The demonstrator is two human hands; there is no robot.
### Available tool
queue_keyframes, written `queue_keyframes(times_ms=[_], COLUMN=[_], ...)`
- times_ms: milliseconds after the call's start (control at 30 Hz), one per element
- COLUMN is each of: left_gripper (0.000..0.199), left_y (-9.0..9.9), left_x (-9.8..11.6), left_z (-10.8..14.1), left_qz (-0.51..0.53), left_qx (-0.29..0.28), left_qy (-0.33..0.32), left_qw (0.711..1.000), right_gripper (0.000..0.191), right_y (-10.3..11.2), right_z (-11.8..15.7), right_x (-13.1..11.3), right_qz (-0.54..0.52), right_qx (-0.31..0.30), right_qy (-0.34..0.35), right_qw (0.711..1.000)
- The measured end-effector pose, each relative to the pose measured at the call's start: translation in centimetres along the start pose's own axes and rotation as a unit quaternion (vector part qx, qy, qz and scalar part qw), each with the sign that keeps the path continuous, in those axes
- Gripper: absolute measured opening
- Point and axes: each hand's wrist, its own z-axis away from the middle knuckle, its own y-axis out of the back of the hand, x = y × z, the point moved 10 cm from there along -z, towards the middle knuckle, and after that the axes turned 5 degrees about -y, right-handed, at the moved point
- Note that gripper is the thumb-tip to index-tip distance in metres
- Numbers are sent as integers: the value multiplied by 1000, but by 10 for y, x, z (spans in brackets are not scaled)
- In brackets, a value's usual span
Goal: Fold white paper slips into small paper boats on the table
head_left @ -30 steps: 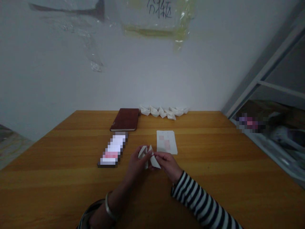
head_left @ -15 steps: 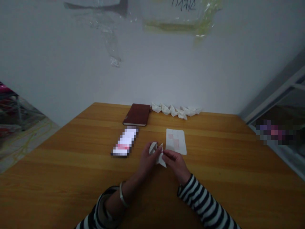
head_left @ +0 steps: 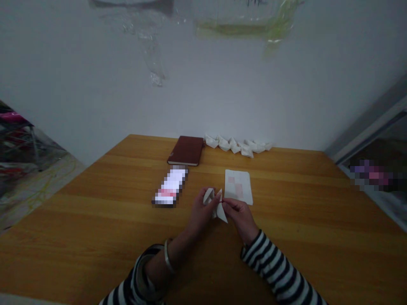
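Just above the wooden table [head_left: 286,237], left grip [head_left: 202,212] and right grip [head_left: 238,214] clamp folded paper [head_left: 216,204], white wall [head_left: 95,93] beyond

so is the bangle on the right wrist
No, the bangle is on the left wrist, while the right wrist sits in a striped sleeve.

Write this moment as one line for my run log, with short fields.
left hand: holds folded white paper | right hand: pinches it | nearby: blank-side sheet, paper boats, brown notebook

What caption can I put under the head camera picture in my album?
Left hand and right hand pinch folded white paper, paper boats lined up beyond.
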Motion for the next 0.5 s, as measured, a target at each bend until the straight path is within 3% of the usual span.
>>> queue_keyframes(times_ms=[333, 500], left_gripper=[38, 59], left_y=[-1, -4], left_x=[13, 8], left_z=[1, 6], left_qz=[-41, -2], left_qx=[2, -7], left_qy=[-51, -40], left_qw=[998, 999], right_gripper=[31, 22], right_y=[8, 16], right_z=[0, 6], right_x=[5, -13], right_qz=[-16, 38], right_qx=[53, 127], right_qy=[4, 67], right_qw=[998, 989])
